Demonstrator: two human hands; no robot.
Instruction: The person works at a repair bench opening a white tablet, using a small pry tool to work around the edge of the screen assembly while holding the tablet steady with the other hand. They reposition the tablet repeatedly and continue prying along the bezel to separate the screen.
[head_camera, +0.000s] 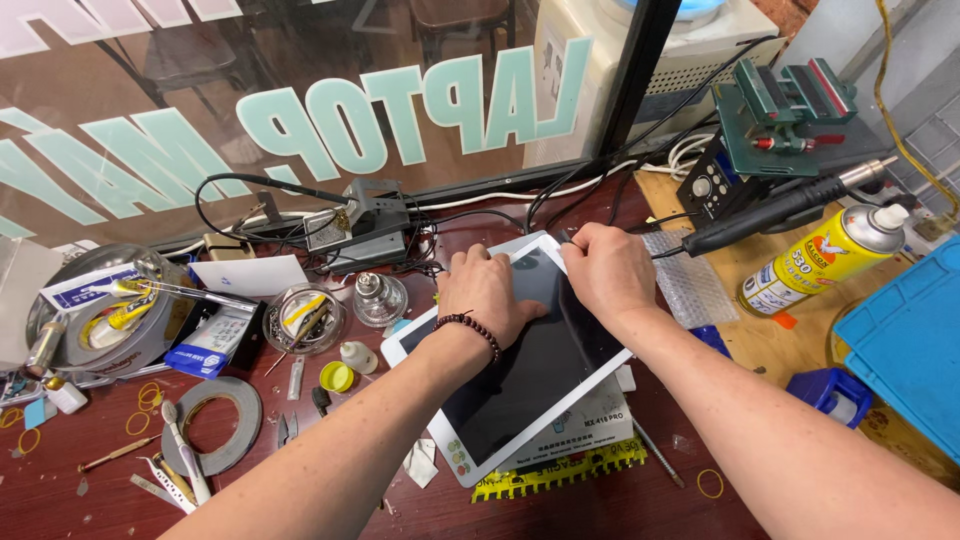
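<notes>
White-bezelled tablet (520, 365) lies on the red-brown bench (90, 490), long axis running diagonally, lower-left to upper-right. I see my left hand (487, 293) pressed flat on its glass; my right hand (607, 268) pinches the far top corner. Yellow spray can (820, 260) lies right; teal window lettering (400, 110) beyond.
</notes>
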